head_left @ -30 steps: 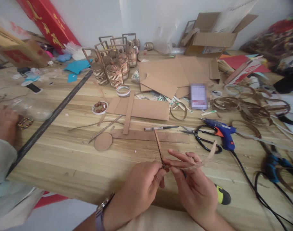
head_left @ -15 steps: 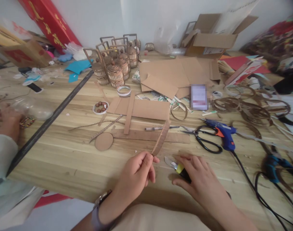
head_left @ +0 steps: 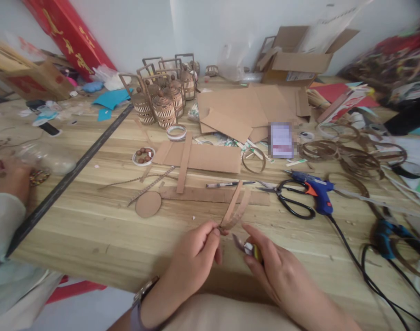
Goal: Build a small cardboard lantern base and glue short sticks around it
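Taking the left hand's pinch as the clock's centre and the wall as twelve, I see a pale wooden table point(head_left: 116, 239) with its near edge under the wearer's forearms. The left hand point(head_left: 199, 248) pinches the low ends of two brown strips point(head_left: 234, 202) between thumb and fingers, out over the table. Just beside it at four, the right hand point(head_left: 275, 262) is closed around a utility knife point(head_left: 256, 253), blade towards ten. Beyond lie a cardboard disc point(head_left: 148, 204) past nine, and black-handled scissors point(head_left: 296, 200) and a blue glue gun point(head_left: 322, 193) past two. Small slatted baskets point(head_left: 164, 110) stand at eleven, an open cardboard box point(head_left: 299, 64) at one, against a pale wall point(head_left: 210, 27).

The strips' long axes rise from the pinch, one straight towards one o'clock, the other curving between one and two.
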The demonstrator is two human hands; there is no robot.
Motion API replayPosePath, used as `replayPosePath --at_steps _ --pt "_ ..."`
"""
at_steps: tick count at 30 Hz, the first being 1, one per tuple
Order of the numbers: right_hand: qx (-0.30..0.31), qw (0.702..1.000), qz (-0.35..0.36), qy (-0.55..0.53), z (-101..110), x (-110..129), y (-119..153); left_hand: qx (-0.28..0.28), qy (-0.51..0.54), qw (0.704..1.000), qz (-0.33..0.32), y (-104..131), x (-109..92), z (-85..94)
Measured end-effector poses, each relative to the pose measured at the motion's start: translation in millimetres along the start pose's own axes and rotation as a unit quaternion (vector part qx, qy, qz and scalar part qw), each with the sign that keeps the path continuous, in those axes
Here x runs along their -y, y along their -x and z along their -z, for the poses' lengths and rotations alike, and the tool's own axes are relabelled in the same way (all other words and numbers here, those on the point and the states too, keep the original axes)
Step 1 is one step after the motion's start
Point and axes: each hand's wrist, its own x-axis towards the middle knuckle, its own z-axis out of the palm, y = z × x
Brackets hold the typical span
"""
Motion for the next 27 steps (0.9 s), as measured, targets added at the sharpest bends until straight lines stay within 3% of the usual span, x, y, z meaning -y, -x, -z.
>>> replayPosePath --at_steps 6,12,20,27 --pt "0.048 0.998 0.030 -0.024 2 8 -12 -0.009 -0.065 0.997 -0.036 4 -1 -2.0" --pt "0.104 0.993 0.015 -0.044 7 3 -14 -0.010 -0.084 0.995 -0.051 3 0 -1.4" --pt "0.087 0.993 0.001 -0.076 12 3 -17 -0.013 -0.094 0.994 -0.060 1 -1 -2.9" --pt "0.105 0.987 -0.008 -0.124 13 5 -19 -0.028 -0.125 0.986 -0.107 3 -1 -2.6"
